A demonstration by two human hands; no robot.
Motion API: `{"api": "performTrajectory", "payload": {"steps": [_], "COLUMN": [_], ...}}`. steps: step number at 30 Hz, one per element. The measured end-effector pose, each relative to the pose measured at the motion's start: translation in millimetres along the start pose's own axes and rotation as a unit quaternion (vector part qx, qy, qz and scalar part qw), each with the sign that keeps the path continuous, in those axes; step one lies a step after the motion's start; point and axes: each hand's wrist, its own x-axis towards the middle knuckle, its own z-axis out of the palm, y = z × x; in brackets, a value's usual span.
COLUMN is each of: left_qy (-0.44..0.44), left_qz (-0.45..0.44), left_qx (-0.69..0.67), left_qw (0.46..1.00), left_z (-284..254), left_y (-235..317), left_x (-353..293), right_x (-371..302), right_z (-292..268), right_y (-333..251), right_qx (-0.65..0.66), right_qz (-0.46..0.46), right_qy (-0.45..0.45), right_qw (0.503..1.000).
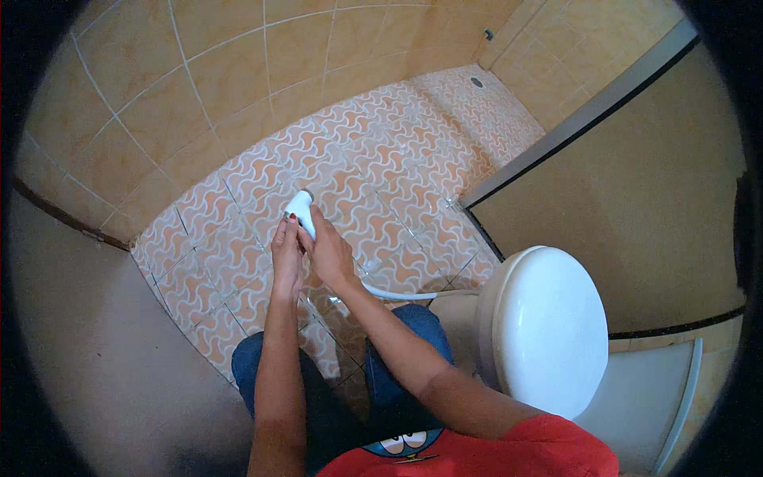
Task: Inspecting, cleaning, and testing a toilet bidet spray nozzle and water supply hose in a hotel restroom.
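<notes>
A white bidet sprayer (301,208) is held up in front of me over the floor, its head tilted up and away. My right hand (329,253) is wrapped round its handle from the right side. Close against it, my left hand (287,253) has its fingers on the sprayer's left side, with a red-tipped nail showing. The handle's lower part is hidden between my two hands. A white hose (397,295) runs from below my right wrist toward the toilet.
To my right stands a toilet with its white lid (554,330) down. Behind it is a brown partition panel (612,199) in a metal frame (580,115). Wavy-patterned floor tiles (362,187) lie ahead, with a round drain (477,82) at the far end. Tan tiled wall (214,79) bounds the left.
</notes>
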Motion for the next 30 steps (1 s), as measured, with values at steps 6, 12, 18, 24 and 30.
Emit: {"api": "performTrajectory", "payload": {"steps": [6, 12, 18, 24, 30], "left_qy": [-0.026, -0.015, 0.095, 0.129, 0.051], "left_qz": [-0.002, 0.004, 0.064, 0.044, -0.077], "left_qx": [0.004, 0.013, 0.201, 0.405, 0.252], "left_qw": [1.0, 1.0, 0.973, 0.904, 0.963], "left_z": [5.2, 13.0, -0.6, -12.2, -33.8], "left_y": [-0.4, 6.8, -7.0, -8.0, -31.7], "left_x": [-1.3, -6.1, 0.6, -2.2, 4.7], "right_x": [-0.2, 1.4, 11.8, 11.5, 5.3], "right_z": [-3.6, -4.0, 14.7, 23.0, 23.0], "right_y": [2.7, 8.5, 37.0, 51.4, 53.0], "right_qx": [-0.008, 0.019, 0.108, 0.191, 0.006], "right_qz": [0.008, 0.004, -0.025, 0.063, 0.004], "right_qy": [0.003, -0.008, -0.053, -0.176, -0.154], "right_qw": [1.0, 1.0, 0.992, 0.964, 0.988]}}
